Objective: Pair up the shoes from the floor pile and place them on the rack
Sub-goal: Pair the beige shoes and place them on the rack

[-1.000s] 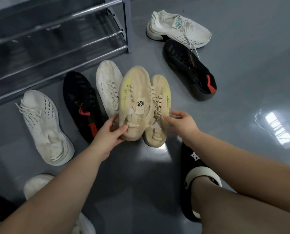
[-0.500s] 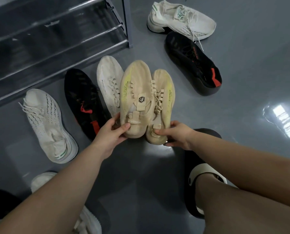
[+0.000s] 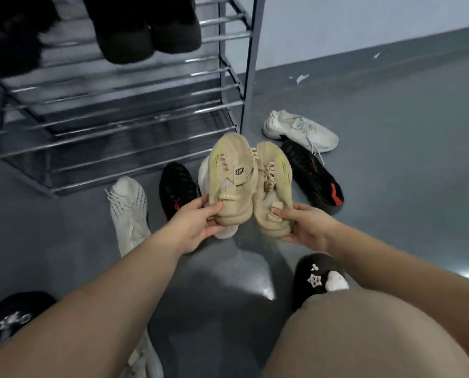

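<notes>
You've got one tan shoe in each hand right now: your left hand (image 3: pixel 192 225) has its fingers wrapped around the heel of the left tan sneaker (image 3: pixel 232 181), and your right hand (image 3: pixel 307 225) is gripping the heel of the right tan sneaker (image 3: pixel 274 186) with the thumb on top near the pull tab. The two are held side by side, touching, toes pointing away from you toward the rack (image 3: pixel 135 126), and they're up off the floor (image 3: pixel 391 186). The rack sits far left, its lower rails bare where you can see them, with dark shoes (image 3: pixel 146 31) already parked on an upper shelf, though that part's blurry. Down on the floor, a white shoe (image 3: pixel 129 211) lies to the left with a black-and-red one (image 3: pixel 177 189) just beside it, and another pale shoe (image 3: pixel 204 175) peeks out from behind the tan pair. Over on the right there's a second black-and-red shoe (image 3: pixel 312 178), and a white sneaker with green trim (image 3: pixel 300 130) just past it, near the rack's post. Your own black slippers (image 3: pixel 318 279) show near the bottom.
</notes>
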